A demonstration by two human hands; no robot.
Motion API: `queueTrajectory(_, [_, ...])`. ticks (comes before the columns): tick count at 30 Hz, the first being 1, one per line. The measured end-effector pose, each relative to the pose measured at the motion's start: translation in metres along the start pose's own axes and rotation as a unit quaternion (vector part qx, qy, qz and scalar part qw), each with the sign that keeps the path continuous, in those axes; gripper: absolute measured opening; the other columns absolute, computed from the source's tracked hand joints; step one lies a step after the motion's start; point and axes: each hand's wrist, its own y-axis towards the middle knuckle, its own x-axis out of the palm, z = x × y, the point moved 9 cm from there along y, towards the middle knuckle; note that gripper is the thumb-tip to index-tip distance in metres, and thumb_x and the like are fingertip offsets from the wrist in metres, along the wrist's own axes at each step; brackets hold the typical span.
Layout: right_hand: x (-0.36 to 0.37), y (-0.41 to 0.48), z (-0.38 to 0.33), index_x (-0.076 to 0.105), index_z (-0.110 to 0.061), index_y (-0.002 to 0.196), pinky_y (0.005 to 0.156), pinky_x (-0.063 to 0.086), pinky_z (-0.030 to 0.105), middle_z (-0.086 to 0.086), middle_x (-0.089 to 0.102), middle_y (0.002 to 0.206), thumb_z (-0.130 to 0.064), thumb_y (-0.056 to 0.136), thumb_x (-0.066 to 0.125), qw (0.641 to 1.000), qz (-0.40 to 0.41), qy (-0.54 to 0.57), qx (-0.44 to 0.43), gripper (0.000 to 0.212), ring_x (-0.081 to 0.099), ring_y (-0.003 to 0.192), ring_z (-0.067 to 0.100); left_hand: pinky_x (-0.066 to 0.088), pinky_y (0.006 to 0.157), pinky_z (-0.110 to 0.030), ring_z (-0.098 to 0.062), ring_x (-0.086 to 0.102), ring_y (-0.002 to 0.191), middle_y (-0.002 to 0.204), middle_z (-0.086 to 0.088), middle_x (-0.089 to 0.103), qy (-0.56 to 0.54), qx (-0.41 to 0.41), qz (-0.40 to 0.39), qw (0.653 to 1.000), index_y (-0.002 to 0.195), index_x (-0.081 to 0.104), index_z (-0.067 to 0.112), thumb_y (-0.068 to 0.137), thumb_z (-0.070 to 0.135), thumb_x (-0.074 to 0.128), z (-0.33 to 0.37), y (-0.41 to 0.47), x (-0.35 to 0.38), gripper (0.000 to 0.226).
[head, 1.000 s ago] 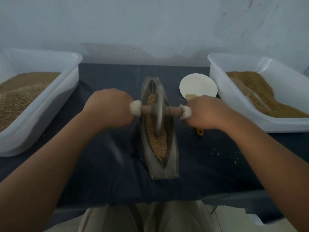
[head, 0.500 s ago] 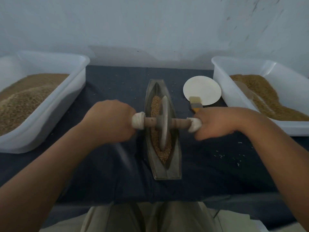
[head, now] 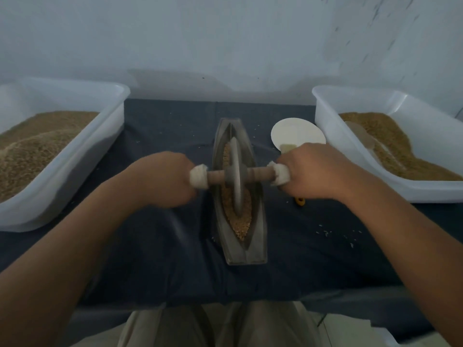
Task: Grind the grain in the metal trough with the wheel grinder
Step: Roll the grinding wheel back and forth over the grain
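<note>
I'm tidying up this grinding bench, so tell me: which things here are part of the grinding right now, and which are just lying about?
In use: wheel grinder, gripped by left hand and right hand; metal trough; grain in it.
Lying about: left tub of grain; right tub of grain; white disc; yellow-handled brush.

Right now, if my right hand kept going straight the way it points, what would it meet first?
Probably the brush by the white disc, just beyond your right hand. The hand rides higher, on the wheel grinder, so it may pass over; depth is unclear.
</note>
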Motion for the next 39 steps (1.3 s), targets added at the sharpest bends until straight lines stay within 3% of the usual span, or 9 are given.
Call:
queueTrajectory(4, [0.000, 0.007, 0.003, 0.058, -0.034, 0.071, 0.050, 0.041, 0.028, -0.011, 0.058, 0.063, -0.052, 0.087, 0.065, 1.000, 0.018, -0.019, 0.009, 0.025, 0.053, 0.059, 0.004, 0.035, 0.048, -0.025, -0.010, 0.054, 0.051, 0.054, 0.007, 0.055, 0.014, -0.022, 0.046, 0.999, 0.059, 0.056, 0.022, 0.064, 0.055, 0.049, -0.003, 0.005, -0.004, 0.034])
queueTrajectory(8, [-0.002, 0.054, 0.015, 0.060, -0.027, 0.074, 0.078, 0.059, 0.047, -0.002, 0.064, 0.076, -0.045, 0.098, 0.061, 0.992, 0.055, -0.032, 0.104, 0.029, 0.064, 0.075, 0.021, 0.043, 0.055, -0.030, -0.019, 0.056, 0.059, 0.068, 0.004, 0.059, 0.066, -0.081, 0.108, 0.989, 0.067, 0.059, 0.022, 0.075, 0.048, 0.054, -0.008, 0.043, -0.027, 0.028])
queueTrajectory(15, [0.014, 0.010, 0.009, 0.064, -0.029, 0.069, 0.053, 0.043, 0.031, -0.005, 0.063, 0.065, -0.048, 0.082, 0.067, 0.993, -0.090, 0.038, 0.068, 0.024, 0.060, 0.062, 0.009, 0.041, 0.052, -0.028, -0.013, 0.055, 0.056, 0.062, 0.008, 0.058, 0.078, -0.012, 0.052, 0.996, 0.065, 0.058, 0.026, 0.073, 0.047, 0.056, 0.009, 0.006, -0.020, 0.023])
queueTrajectory(17, [0.019, -0.017, 0.003, 0.063, -0.030, 0.067, 0.050, 0.039, 0.029, -0.007, 0.062, 0.064, -0.055, 0.072, 0.058, 0.988, -0.130, 0.060, 0.050, 0.027, 0.060, 0.059, 0.005, 0.031, 0.046, -0.022, -0.008, 0.048, 0.046, 0.051, 0.011, 0.050, 0.107, 0.025, 0.102, 0.989, 0.058, 0.052, 0.027, 0.071, 0.051, 0.055, 0.017, -0.015, -0.019, 0.028])
queueTrajectory(20, [0.013, -0.013, 0.004, 0.061, -0.033, 0.072, 0.050, 0.039, 0.028, -0.009, 0.061, 0.065, -0.062, 0.077, 0.055, 0.997, -0.042, 0.031, 0.055, 0.030, 0.057, 0.060, 0.005, 0.029, 0.047, -0.022, -0.010, 0.044, 0.045, 0.052, 0.011, 0.048, 0.127, -0.002, 0.153, 0.980, 0.057, 0.050, 0.028, 0.074, 0.058, 0.052, 0.014, -0.006, -0.025, 0.034])
queueTrajectory(25, [-0.009, 0.050, 0.011, 0.058, -0.026, 0.070, 0.061, 0.051, 0.035, -0.003, 0.061, 0.070, -0.041, 0.095, 0.063, 0.986, 0.131, -0.036, 0.093, 0.030, 0.062, 0.067, 0.022, 0.045, 0.058, -0.032, -0.022, 0.056, 0.060, 0.068, 0.004, 0.059, 0.070, -0.091, 0.144, 0.983, 0.066, 0.057, 0.024, 0.075, 0.050, 0.052, -0.010, 0.044, -0.030, 0.029])
queueTrajectory(29, [-0.009, 0.053, 0.015, 0.050, -0.024, 0.061, 0.053, 0.042, 0.028, -0.004, 0.053, 0.060, -0.041, 0.091, 0.065, 0.988, 0.113, -0.038, 0.095, 0.037, 0.054, 0.056, 0.016, 0.044, 0.058, -0.033, -0.022, 0.054, 0.060, 0.067, 0.005, 0.056, 0.065, -0.080, 0.138, 0.985, 0.065, 0.055, 0.023, 0.078, 0.050, 0.051, -0.003, 0.036, -0.032, 0.030])
queueTrajectory(34, [0.022, -0.009, 0.004, 0.063, -0.027, 0.068, 0.050, 0.043, 0.031, -0.006, 0.063, 0.064, -0.051, 0.078, 0.062, 0.992, -0.100, 0.057, 0.046, 0.026, 0.061, 0.059, 0.008, 0.030, 0.047, -0.023, -0.009, 0.046, 0.047, 0.052, 0.011, 0.049, 0.105, 0.005, 0.139, 0.985, 0.058, 0.051, 0.028, 0.072, 0.057, 0.049, 0.015, -0.016, -0.025, 0.033])
queueTrajectory(39, [0.009, 0.005, 0.005, 0.058, -0.029, 0.072, 0.051, 0.038, 0.029, -0.007, 0.059, 0.065, -0.052, 0.088, 0.060, 0.997, 0.016, -0.007, 0.072, 0.028, 0.056, 0.061, 0.010, 0.033, 0.048, -0.024, -0.014, 0.049, 0.047, 0.054, 0.010, 0.051, 0.109, -0.042, 0.165, 0.979, 0.056, 0.051, 0.025, 0.077, 0.057, 0.052, 0.006, 0.007, -0.028, 0.038])
